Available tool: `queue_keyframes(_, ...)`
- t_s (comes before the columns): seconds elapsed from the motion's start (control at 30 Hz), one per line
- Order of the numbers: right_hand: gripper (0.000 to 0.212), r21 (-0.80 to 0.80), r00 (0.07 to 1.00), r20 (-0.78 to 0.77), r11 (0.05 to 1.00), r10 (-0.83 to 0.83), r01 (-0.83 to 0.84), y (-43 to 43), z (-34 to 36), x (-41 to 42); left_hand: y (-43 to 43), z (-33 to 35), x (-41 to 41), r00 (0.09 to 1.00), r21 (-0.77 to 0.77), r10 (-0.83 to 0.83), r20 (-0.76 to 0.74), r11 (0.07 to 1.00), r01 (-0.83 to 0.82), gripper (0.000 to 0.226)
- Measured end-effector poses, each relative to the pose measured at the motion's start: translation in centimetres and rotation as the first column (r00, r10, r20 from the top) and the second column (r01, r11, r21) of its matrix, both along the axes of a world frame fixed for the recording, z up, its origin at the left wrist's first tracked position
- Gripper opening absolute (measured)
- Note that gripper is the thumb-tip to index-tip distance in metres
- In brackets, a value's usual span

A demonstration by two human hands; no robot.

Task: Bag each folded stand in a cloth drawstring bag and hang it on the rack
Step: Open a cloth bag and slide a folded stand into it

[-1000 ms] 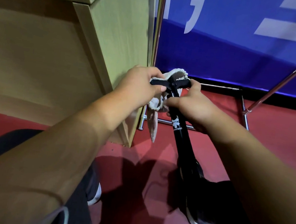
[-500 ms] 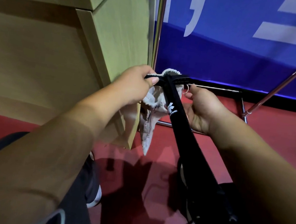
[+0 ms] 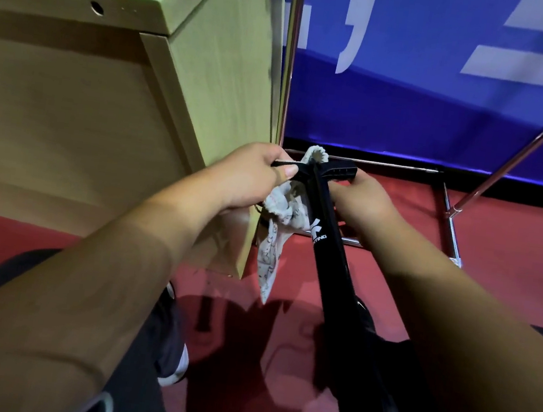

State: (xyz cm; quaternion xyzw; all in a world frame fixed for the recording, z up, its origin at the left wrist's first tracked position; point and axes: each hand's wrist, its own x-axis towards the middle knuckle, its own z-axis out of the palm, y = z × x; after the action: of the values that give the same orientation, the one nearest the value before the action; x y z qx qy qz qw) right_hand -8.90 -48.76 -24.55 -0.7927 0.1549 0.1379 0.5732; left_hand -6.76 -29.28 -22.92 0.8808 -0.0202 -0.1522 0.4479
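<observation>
A black folded stand [image 3: 332,248] with white lettering slants from its T-shaped top at centre down to my lap at lower right. My left hand [image 3: 249,178] grips the left arm of that top and also holds a pale patterned cloth drawstring bag [image 3: 274,237], which hangs crumpled below it. My right hand [image 3: 360,203] holds the stand's shaft just under the top's right arm. The bag's gathered mouth shows behind the stand's top. The stand's lower end is hidden by my right forearm.
A wooden cabinet [image 3: 108,122] fills the left. The chrome rack [image 3: 454,226] has an upright pole by the cabinet, a slanted pole at the right and base bars on the red floor. A blue banner [image 3: 451,91] stands behind.
The stand's top has stayed near the bag's mouth while its shaft swung slightly. My right hand has closed round the shaft again. The view has shifted a little lower.
</observation>
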Motion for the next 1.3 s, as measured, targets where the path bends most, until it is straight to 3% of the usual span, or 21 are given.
queue_keyframes(0.07,0.019,-0.181,0.999,0.033,0.983,0.023,-0.017,-0.1,-0.3,0.5,0.0,0.1,-0.1,1.000,-0.017,-0.015,-0.002,1.000,0.015,0.018)
queue_keyframes(0.17,0.019,-0.221,0.999,0.024,0.975,0.022,-0.016,-0.3,-0.4,0.8,0.2,0.3,-0.2,1.000,-0.015,-0.018,-0.013,1.000,0.018,0.018)
queue_keyframes(0.3,0.011,-0.165,0.999,0.033,0.986,-0.006,0.011,-0.1,0.4,0.5,0.9,0.3,0.1,0.999,-0.004,0.029,-0.024,1.000,-0.029,0.016)
queue_keyframes(0.43,0.018,-0.065,0.998,0.013,0.996,-0.058,0.059,0.0,0.8,0.7,1.6,0.4,0.4,0.996,0.016,0.080,-0.042,0.997,-0.080,0.015)
queue_keyframes(0.57,0.017,-0.215,0.997,0.076,0.976,-0.018,0.034,-0.2,1.3,0.5,1.5,0.6,0.3,0.991,-0.038,0.067,-0.114,0.997,-0.072,0.012)
queue_keyframes(0.7,0.016,-0.157,0.988,0.149,0.986,-0.025,0.049,0.0,1.6,0.0,1.5,0.7,0.5,0.990,0.067,0.071,-0.121,0.996,-0.063,0.008)
queue_keyframes(0.8,0.016,-0.145,0.983,0.182,0.989,0.001,0.026,0.3,1.6,-0.1,1.5,0.5,1.0,0.985,0.132,0.109,-0.131,0.987,-0.092,0.018)
queue_keyframes(0.87,0.016,-0.083,0.990,0.138,0.996,-0.023,0.035,0.6,1.3,0.0,1.5,0.6,1.2,0.985,0.142,0.136,-0.110,0.983,-0.120,0.019)
queue_keyframes(0.97,0.024,0.148,0.995,-0.086,0.987,-0.044,0.056,1.2,1.3,-0.1,1.4,0.5,1.4,0.983,0.175,0.162,-0.089,0.974,-0.144,0.015)
queue_keyframes(1.03,0.030,0.251,0.959,-0.274,0.968,0.068,0.003,1.6,1.5,-0.5,1.5,0.4,1.5,0.982,0.190,0.167,-0.085,0.970,-0.149,0.020)
queue_keyframes(1.13,0.038,0.263,0.842,-0.450,0.945,0.298,-0.194,1.6,1.7,-1.6,1.4,0.3,1.7,0.983,0.224,0.172,-0.069,0.963,-0.153,0.030)
queue_keyframes(1.23,0.036,0.260,0.805,-0.448,0.918,0.390,-0.301,1.2,1.5,-2.0,1.4,0.3,1.9,0.982,0.246,0.176,-0.064,0.957,-0.155,0.034)
queue_keyframes(1.3,0.015,0.191,0.860,-0.343,0.924,0.378,-0.330,0.9,1.2,-2.0,1.2,0.5,1.8,0.981,0.249,0.189,-0.046,0.953,-0.172,0.030)
